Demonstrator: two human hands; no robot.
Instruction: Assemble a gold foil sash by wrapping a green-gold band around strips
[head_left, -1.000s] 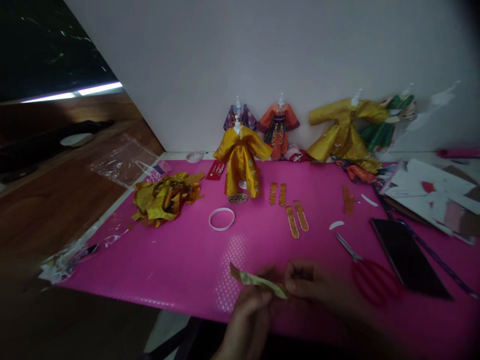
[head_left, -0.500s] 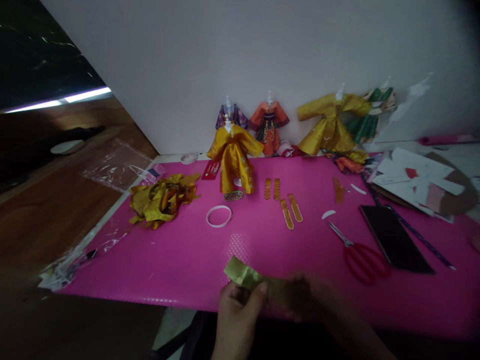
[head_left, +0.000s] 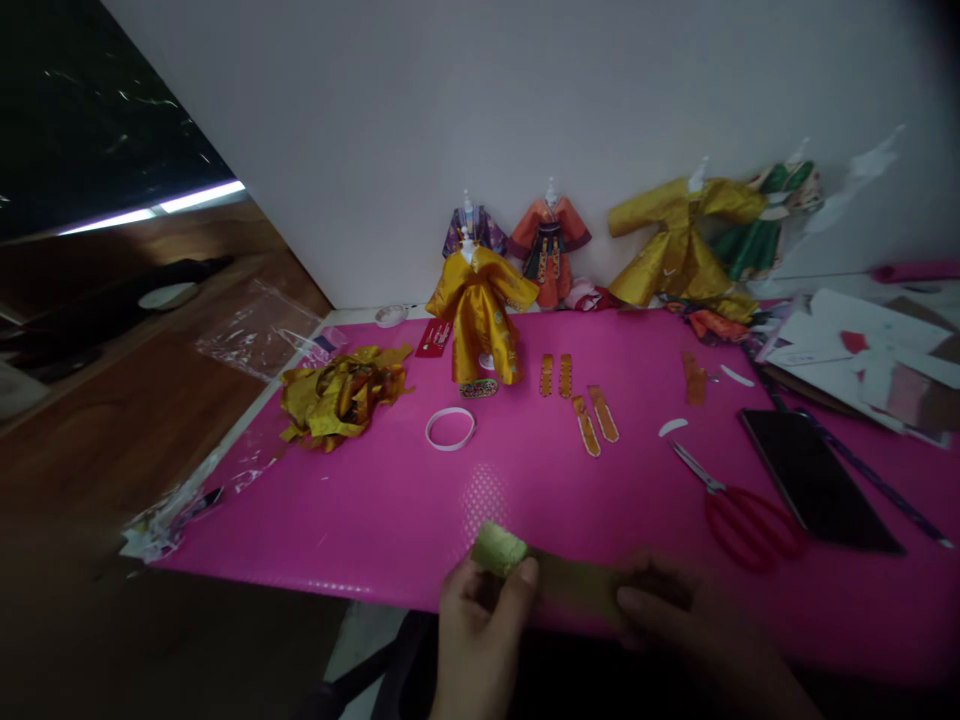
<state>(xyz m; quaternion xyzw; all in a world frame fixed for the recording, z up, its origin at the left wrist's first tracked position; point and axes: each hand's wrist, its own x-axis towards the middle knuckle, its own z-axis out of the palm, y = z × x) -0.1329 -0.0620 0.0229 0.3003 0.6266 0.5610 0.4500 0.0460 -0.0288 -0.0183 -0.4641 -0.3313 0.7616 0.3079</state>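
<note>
The strip (head_left: pixel 574 583) is held above the near edge of the pink table (head_left: pixel 352 530), stretched between 2 hands. The left hand (head_left: pixel 484 620) pinches it near its left end, thumb on top and fingers beneath, with a pale green-gold tip sticking out beyond the grip. The right hand (head_left: pixel 664 600) is in shadow; its fingers look closed on the other end, though exactly how they press cannot be made out.

It looks like thin cloth, so it should be very light and limp, holding a line only while both ends are pinched. The tip has a sheen, which suggests a smooth face that may slide under a loose thumb. It should not break, but it would likely crease if squeezed, and cut edges could fray. The best hold is a flat pinch at each end, thumb against fingers, just in from the edge, leaving the middle untouched.

On the table, the red-handled scissors (head_left: pixel 754 528) lie beyond the right hand, and the white ring (head_left: pixel 450 429) lies beyond the left.
</note>
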